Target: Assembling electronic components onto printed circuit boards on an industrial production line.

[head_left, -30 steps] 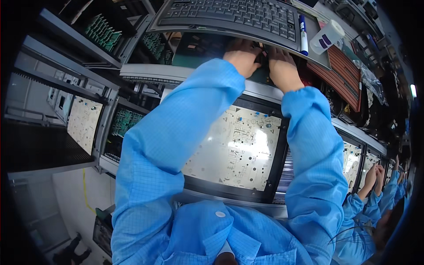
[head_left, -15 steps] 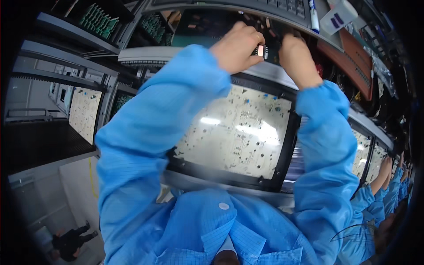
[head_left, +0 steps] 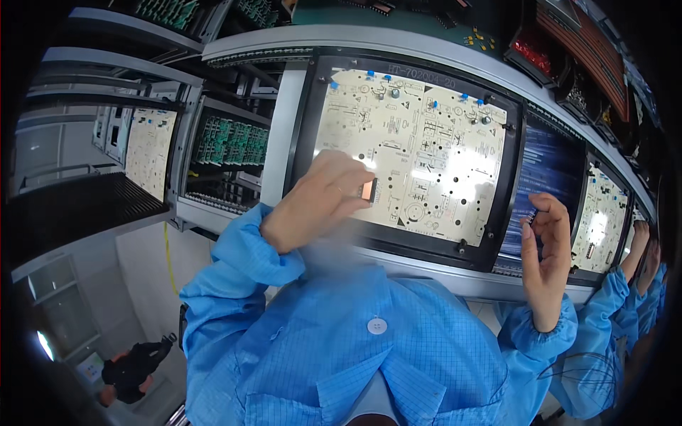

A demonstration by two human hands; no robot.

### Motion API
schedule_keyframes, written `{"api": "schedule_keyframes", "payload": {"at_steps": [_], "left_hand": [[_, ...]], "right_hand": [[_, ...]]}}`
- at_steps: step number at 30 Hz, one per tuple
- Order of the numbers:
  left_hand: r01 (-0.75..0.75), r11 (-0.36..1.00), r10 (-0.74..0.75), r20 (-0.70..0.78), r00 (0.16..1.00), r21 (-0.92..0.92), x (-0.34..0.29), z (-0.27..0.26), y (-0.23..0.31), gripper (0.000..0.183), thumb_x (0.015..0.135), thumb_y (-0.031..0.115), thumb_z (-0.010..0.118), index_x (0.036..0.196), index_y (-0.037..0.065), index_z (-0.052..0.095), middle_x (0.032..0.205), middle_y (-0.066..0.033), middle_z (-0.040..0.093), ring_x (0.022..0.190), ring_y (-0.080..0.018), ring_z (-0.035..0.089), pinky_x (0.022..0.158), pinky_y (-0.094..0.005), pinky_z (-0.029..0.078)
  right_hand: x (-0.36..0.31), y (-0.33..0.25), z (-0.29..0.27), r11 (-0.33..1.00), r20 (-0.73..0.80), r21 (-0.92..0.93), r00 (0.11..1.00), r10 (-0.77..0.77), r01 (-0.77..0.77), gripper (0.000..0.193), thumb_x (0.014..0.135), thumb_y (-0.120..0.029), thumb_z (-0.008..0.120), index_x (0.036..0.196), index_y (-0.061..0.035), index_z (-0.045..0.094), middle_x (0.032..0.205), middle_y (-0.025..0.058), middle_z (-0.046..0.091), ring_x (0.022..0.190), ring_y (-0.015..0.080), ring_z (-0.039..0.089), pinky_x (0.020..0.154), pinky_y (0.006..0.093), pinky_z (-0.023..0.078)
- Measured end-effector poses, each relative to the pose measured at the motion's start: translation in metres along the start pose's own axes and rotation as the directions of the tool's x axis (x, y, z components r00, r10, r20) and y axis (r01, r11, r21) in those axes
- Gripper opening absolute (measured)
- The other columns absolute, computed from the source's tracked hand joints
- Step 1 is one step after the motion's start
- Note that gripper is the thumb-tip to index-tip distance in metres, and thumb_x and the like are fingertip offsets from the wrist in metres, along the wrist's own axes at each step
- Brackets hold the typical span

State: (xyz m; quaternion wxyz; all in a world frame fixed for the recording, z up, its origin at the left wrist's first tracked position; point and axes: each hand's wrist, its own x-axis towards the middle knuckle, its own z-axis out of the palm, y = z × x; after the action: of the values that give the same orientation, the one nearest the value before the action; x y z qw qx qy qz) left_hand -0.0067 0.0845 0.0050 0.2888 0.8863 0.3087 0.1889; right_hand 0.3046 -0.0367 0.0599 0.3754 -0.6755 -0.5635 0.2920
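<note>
In my left hand (head_left: 320, 199) is a chip with rows of metal pins and an orange-pink face (head_left: 368, 190), pinched at its edge. The hand is over the lower left of a cream circuit board (head_left: 455, 149) in a black frame (head_left: 301, 135). Several small blue parts stand along the board's far edge. To the right, beyond the frame, my right hand (head_left: 548, 245) is raised with bent fingers. Between its thumb and fingertips sits a small part with pins (head_left: 530, 219), too small to name exactly.
Another framed circuit board (head_left: 602, 220) lies further right, near a co-worker's hands (head_left: 638, 248). Beyond the grey rail (head_left: 426, 48) are loose parts, yellow pieces (head_left: 479, 39) and a bin of red parts (head_left: 533, 53). Racked green boards (head_left: 231, 142) stand at left.
Both hands have drawn back from the far parts area toward me. The left, still with its chip, is now over the board; the right has moved right and nearer, with a small part now visible.
</note>
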Motion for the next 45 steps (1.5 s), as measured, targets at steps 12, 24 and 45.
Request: {"api": "schedule_keyframes", "payload": {"at_steps": [12,24,45], "left_hand": [[-0.015,1.000,0.016,-0.016,1.000,0.023,-0.002,0.004,-0.002,0.042,0.073,0.008,0.078,0.112,0.004,0.063,0.111,-0.0096,0.059,0.106,-0.0293,0.053,0.091,-0.0374,0.047],[0.005,1.000,-0.003,-0.082,0.997,0.015,-0.004,0.013,0.000,0.039,0.074,0.007,0.076,0.111,0.003,0.064,0.109,-0.0100,0.061,0.104,-0.0291,0.055,0.090,-0.0372,0.047],[0.272,0.898,-0.146,-0.350,0.925,0.345,-0.041,-0.009,0.005,0.039,0.094,0.028,0.054,0.127,0.010,0.061,0.148,-0.0179,0.037,0.135,-0.0372,0.025,0.112,-0.0468,0.016]], "right_hand": [[-0.020,0.011,0.004,0.997,0.094,0.074,0.995,-0.017,0.011,0.022,0.094,0.004,0.050,0.116,0.0004,0.054,0.128,0.0108,0.046,0.107,0.0127,0.052,0.092,0.0271,0.044],[-0.011,0.025,0.026,0.859,0.180,0.493,0.982,0.057,-0.140,0.037,0.083,0.018,0.056,0.116,0.0020,0.056,0.126,0.0086,0.044,0.093,0.0109,0.056,0.082,0.0247,0.048],[0.004,0.019,0.057,0.815,0.115,-0.456,0.932,-0.344,0.357,0.033,0.059,-0.001,0.079,0.089,-0.0083,0.067,0.103,0.0023,0.068,0.091,0.0269,0.053,0.077,0.0350,0.046]]}}
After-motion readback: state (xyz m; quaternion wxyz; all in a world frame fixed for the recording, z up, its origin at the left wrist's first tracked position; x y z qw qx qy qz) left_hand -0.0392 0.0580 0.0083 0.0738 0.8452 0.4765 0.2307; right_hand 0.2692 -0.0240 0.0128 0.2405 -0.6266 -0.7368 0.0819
